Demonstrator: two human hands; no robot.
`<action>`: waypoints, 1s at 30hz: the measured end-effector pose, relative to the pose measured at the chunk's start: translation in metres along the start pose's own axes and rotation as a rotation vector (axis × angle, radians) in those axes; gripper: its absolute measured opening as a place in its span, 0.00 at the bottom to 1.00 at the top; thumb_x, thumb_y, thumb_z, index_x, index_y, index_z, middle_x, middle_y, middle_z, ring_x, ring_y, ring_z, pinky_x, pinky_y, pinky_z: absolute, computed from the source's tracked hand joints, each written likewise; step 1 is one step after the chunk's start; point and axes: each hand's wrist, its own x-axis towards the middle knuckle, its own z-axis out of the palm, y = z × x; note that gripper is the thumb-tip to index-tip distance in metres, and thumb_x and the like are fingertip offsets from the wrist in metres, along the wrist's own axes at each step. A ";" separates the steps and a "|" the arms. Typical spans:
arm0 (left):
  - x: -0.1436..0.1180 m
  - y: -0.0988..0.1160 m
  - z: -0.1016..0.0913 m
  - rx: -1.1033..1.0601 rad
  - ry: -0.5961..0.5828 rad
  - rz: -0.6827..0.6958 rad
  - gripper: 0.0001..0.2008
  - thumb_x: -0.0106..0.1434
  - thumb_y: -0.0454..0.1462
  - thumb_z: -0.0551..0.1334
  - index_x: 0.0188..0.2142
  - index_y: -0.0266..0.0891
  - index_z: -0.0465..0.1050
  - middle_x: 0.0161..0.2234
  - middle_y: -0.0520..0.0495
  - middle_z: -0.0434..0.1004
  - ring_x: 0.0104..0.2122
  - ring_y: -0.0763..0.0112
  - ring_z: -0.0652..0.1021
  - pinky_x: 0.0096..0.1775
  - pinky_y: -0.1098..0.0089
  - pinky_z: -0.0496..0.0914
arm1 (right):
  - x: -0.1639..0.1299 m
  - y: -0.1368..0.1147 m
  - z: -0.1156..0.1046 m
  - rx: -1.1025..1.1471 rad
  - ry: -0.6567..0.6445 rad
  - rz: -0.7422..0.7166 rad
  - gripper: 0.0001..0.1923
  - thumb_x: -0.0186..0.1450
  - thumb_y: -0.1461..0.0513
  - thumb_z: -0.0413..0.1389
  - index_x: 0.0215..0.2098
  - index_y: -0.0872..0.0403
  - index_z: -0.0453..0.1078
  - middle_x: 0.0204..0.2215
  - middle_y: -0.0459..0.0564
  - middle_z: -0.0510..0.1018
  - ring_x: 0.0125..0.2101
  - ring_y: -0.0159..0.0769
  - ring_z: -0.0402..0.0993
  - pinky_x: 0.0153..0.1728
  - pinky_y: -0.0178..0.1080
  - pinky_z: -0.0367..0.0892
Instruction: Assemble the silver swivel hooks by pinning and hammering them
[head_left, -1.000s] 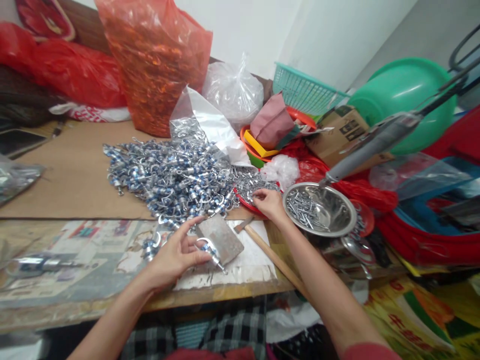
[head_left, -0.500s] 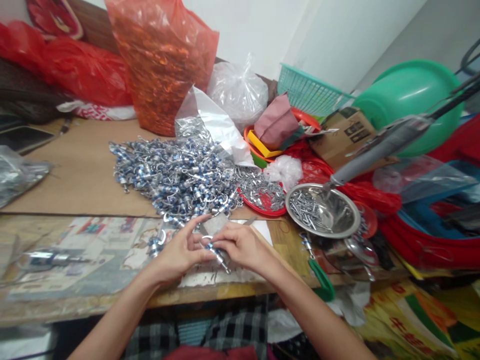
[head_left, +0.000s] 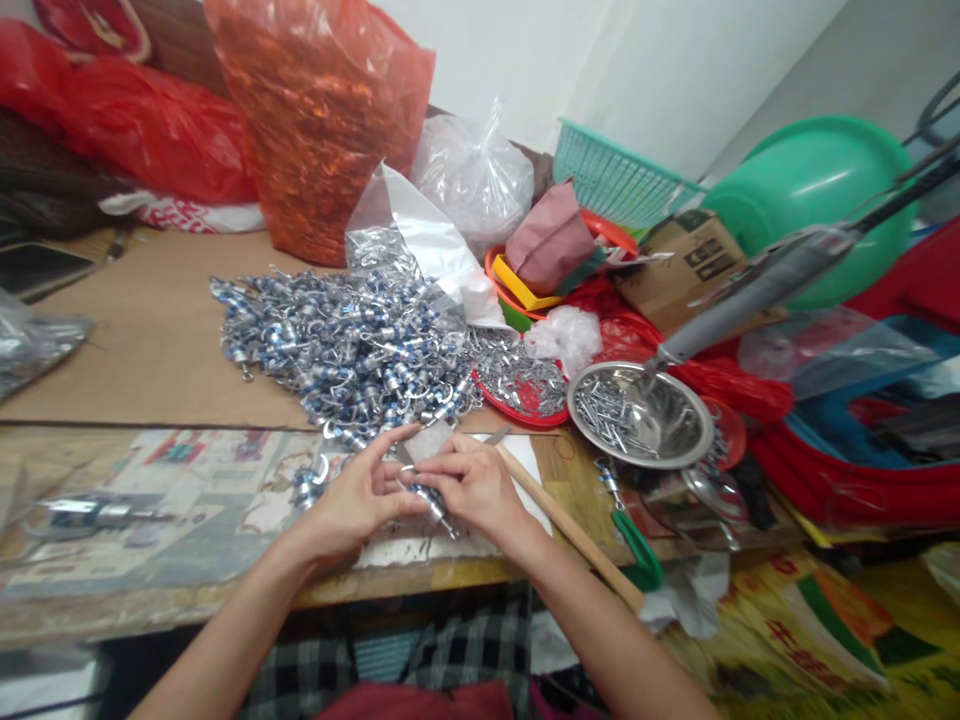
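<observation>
At the table's front edge, my left hand [head_left: 360,505] and my right hand [head_left: 480,488] meet over one small blue-and-silver metal piece with a curved hook [head_left: 433,502]. The fingers of my right hand pinch its body, while the left thumb and fingers close on the hook end. Its lower tip points down toward me. Just behind the fingers lies a grey block [head_left: 429,443], partly covered by them. Several similar pieces [head_left: 307,485] rest left of my left hand. Beyond both hands spreads a big heap of these pieces [head_left: 360,350].
A red plate of small metal parts [head_left: 529,415] and a steel bowl of pins [head_left: 705,440] stand right of the heap. Near my right forearm lies a wooden handle [head_left: 574,530]. A green-handled tool [head_left: 641,555] hangs over the edge. Bags [head_left: 322,130] line the back.
My right forearm has shifted slightly left, exposing more of the wooden handle. The held piece has tilted a little between my fingers. The whole view has moved slightly.
</observation>
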 end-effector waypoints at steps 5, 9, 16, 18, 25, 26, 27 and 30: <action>0.000 0.000 0.000 0.014 0.000 0.001 0.41 0.44 0.31 0.67 0.55 0.38 0.49 0.29 0.51 0.75 0.31 0.68 0.75 0.35 0.67 0.68 | -0.003 -0.002 -0.005 0.103 0.015 0.062 0.07 0.56 0.68 0.56 0.27 0.53 0.76 0.23 0.45 0.75 0.26 0.30 0.69 0.30 0.31 0.63; -0.001 0.000 0.001 0.029 0.012 0.003 0.40 0.45 0.31 0.66 0.56 0.38 0.49 0.29 0.50 0.76 0.30 0.68 0.75 0.35 0.67 0.68 | -0.003 -0.006 -0.005 0.146 0.047 0.144 0.06 0.55 0.68 0.57 0.25 0.54 0.75 0.21 0.45 0.75 0.25 0.30 0.70 0.28 0.31 0.62; -0.001 -0.001 0.000 0.036 0.023 0.014 0.40 0.43 0.31 0.66 0.55 0.37 0.50 0.31 0.49 0.76 0.33 0.68 0.75 0.36 0.68 0.67 | -0.010 -0.011 0.010 -0.019 0.122 0.112 0.07 0.59 0.63 0.54 0.28 0.52 0.75 0.23 0.46 0.73 0.27 0.31 0.68 0.28 0.32 0.61; -0.001 -0.001 0.000 0.040 0.017 0.015 0.40 0.44 0.31 0.66 0.55 0.37 0.50 0.30 0.49 0.76 0.32 0.68 0.75 0.35 0.68 0.67 | -0.012 -0.010 0.013 -0.046 0.156 0.076 0.08 0.60 0.63 0.53 0.29 0.52 0.75 0.24 0.47 0.72 0.27 0.31 0.68 0.29 0.32 0.61; -0.001 -0.003 -0.002 0.044 -0.007 0.019 0.39 0.45 0.32 0.66 0.55 0.39 0.50 0.30 0.50 0.75 0.32 0.66 0.75 0.36 0.65 0.68 | -0.015 -0.010 0.019 -0.047 0.211 0.042 0.09 0.61 0.62 0.51 0.30 0.50 0.75 0.24 0.47 0.70 0.28 0.32 0.67 0.30 0.33 0.62; -0.001 -0.003 -0.002 0.041 -0.007 0.017 0.39 0.45 0.32 0.66 0.55 0.39 0.50 0.29 0.51 0.74 0.32 0.67 0.75 0.36 0.65 0.68 | -0.017 -0.010 0.017 -0.022 0.227 0.030 0.09 0.61 0.62 0.51 0.31 0.50 0.75 0.25 0.47 0.71 0.28 0.32 0.67 0.30 0.33 0.63; -0.001 -0.003 -0.001 0.040 -0.001 0.013 0.40 0.45 0.32 0.66 0.55 0.39 0.50 0.28 0.52 0.74 0.31 0.67 0.75 0.36 0.65 0.68 | -0.018 -0.008 0.012 0.006 0.262 0.016 0.09 0.61 0.62 0.51 0.33 0.50 0.74 0.27 0.47 0.71 0.29 0.32 0.68 0.31 0.33 0.63; -0.002 -0.002 0.000 0.046 0.034 -0.008 0.40 0.43 0.32 0.67 0.55 0.40 0.51 0.28 0.53 0.73 0.30 0.67 0.75 0.35 0.64 0.69 | -0.032 0.011 -0.014 -0.021 0.435 0.044 0.10 0.63 0.63 0.48 0.37 0.52 0.71 0.32 0.50 0.72 0.35 0.34 0.69 0.37 0.36 0.64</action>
